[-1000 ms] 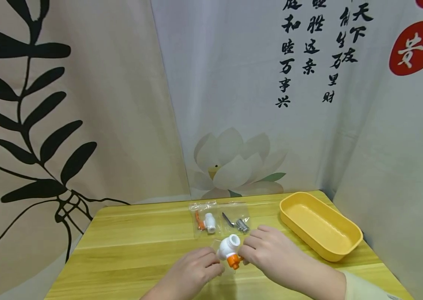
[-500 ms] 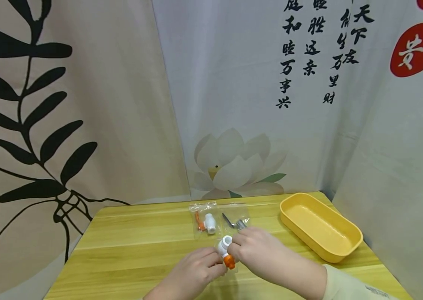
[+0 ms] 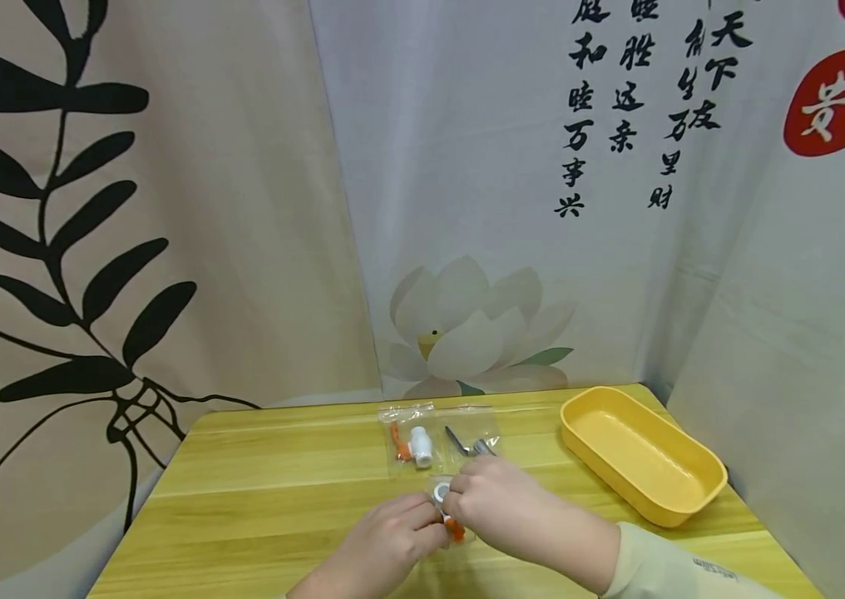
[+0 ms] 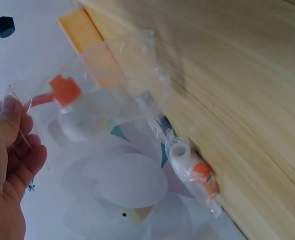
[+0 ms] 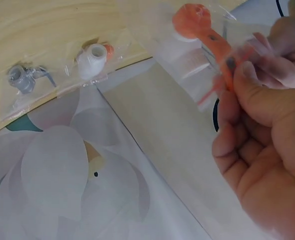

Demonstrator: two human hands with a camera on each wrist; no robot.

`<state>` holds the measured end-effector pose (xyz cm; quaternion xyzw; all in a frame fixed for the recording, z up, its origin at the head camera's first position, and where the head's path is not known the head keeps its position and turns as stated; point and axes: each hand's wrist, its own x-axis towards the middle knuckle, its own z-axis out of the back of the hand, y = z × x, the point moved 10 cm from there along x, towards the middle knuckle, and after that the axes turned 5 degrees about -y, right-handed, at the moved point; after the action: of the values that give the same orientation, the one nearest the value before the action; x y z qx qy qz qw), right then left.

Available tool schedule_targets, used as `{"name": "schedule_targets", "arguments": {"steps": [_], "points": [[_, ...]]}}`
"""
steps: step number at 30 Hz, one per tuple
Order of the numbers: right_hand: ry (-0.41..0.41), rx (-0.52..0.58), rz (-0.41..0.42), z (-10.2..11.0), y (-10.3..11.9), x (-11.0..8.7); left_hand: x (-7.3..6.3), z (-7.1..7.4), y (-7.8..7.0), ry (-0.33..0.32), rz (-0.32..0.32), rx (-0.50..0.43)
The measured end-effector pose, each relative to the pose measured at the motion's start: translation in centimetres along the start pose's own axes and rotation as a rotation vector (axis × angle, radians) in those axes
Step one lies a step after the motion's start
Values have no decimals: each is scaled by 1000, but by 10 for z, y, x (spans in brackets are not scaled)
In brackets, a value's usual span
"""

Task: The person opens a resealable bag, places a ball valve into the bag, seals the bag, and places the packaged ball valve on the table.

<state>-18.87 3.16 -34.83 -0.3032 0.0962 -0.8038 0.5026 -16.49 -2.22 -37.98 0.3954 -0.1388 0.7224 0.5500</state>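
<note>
In the head view my left hand [image 3: 396,532] and right hand [image 3: 501,503] meet low over the table. Between them is a white plastic valve with an orange lever handle [image 3: 455,529], partly covered by my fingers. My left thumb and fingers pinch the edge of a clear zip bag [image 4: 150,65], seen in the left wrist view. The white body and orange knob show blurred through the bag's film. In the right wrist view my right thumb and fingers pinch the end of the orange lever [image 5: 217,47], close to the bag's red zip strip [image 5: 209,94].
Two clear bags lie behind my hands on the wooden table [image 3: 265,482]. One contains a white and orange valve [image 3: 420,448], the other a grey metal fitting with a lever [image 3: 458,441]. A yellow tray [image 3: 602,466] stands at the right. A printed curtain [image 3: 258,208] hangs behind.
My right hand has moved left with the valve, down into the bag beside my left hand. The left hand has stayed nearly in place. Things on the table have not moved.
</note>
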Motion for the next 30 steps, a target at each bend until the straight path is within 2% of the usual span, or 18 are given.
{"name": "schedule_targets", "arguments": {"steps": [4, 8, 21, 30], "points": [[54, -3, -21, -13, -1, 2, 0, 1, 0, -34, -26, 11], [84, -4, -46, -24, -3, 0, -1, -1, 0, -35, -39, 25], [114, -51, -14, -44, 5, -2, -4, -4, -3, -22, -45, 55], [130, 4, -47, -51, 3, -2, -7, -5, -3, -27, -37, 50]]}}
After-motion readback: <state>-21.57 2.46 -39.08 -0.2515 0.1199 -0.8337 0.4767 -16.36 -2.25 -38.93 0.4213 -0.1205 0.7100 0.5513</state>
